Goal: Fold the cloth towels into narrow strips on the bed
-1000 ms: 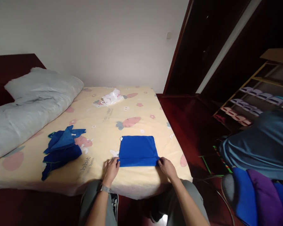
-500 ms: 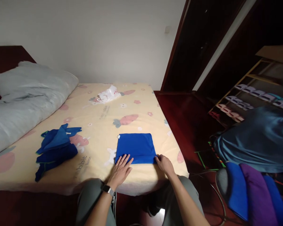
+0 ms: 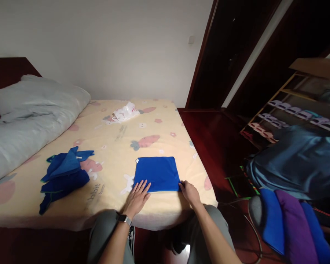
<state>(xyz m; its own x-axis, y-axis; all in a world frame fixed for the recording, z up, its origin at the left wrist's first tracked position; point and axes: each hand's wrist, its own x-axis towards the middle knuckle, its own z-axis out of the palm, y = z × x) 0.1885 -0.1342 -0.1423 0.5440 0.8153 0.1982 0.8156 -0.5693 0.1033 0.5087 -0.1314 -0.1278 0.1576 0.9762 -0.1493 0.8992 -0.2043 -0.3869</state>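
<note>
Hiding the near left corner of the blue cloth, the left hand is lying flat, fingers spread. The right hand is bending its fingers at the near right corner, concealing whether they are pinching it. Blue fabric is partly covering the shoe rack. A crumpled garment is lying left, well apart. The cloth is lying flat on the bed, looking longer side to side, its white tag marking the far left corner.

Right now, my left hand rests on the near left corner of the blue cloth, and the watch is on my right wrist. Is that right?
Not quite: the head view shows the watch on your left wrist. Your left hand does rest on the blue cloth's near left corner.
</note>
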